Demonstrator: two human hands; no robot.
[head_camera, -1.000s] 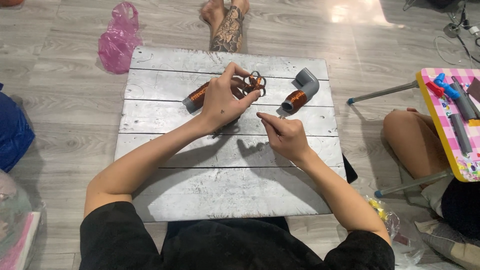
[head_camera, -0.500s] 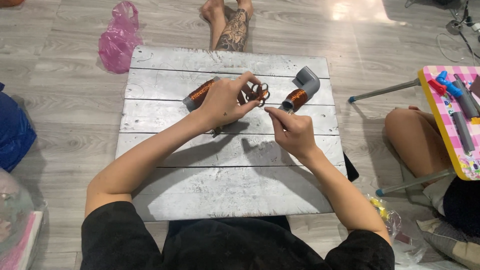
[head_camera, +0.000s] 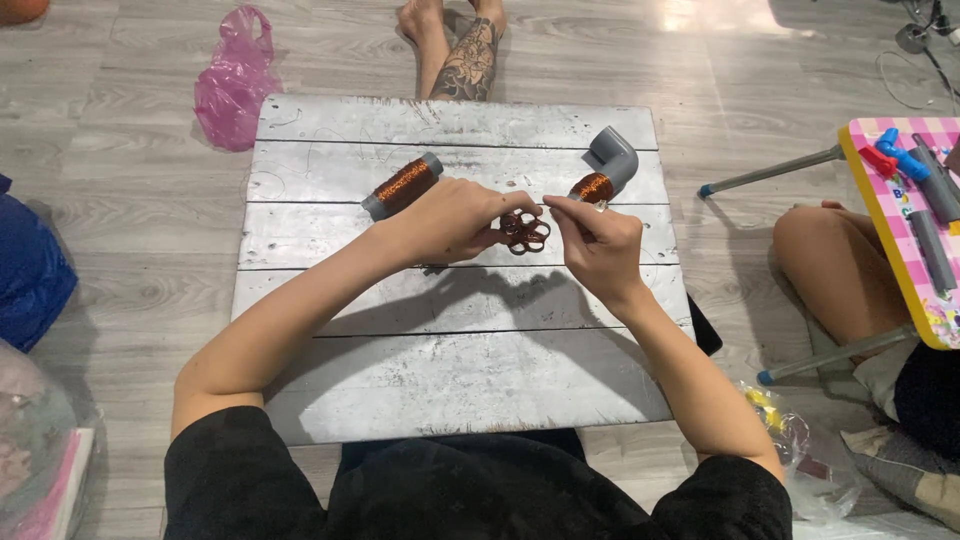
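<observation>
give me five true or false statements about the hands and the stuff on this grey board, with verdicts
1. The left hand holds a small flower-shaped loop piece of copper wire. True.
2. A straight grey tube wound with copper wire lies on the board behind the left hand. True.
3. The right hand rests flat on the board. False: it is raised, its fingers pinched beside the wire piece.
4. The grey elbow pipe lies at the near left corner of the board. False: it lies at the far right, behind the right hand.
5. A pink plastic bag sits on the board. False: it lies on the floor beyond the board's far left corner.
</observation>
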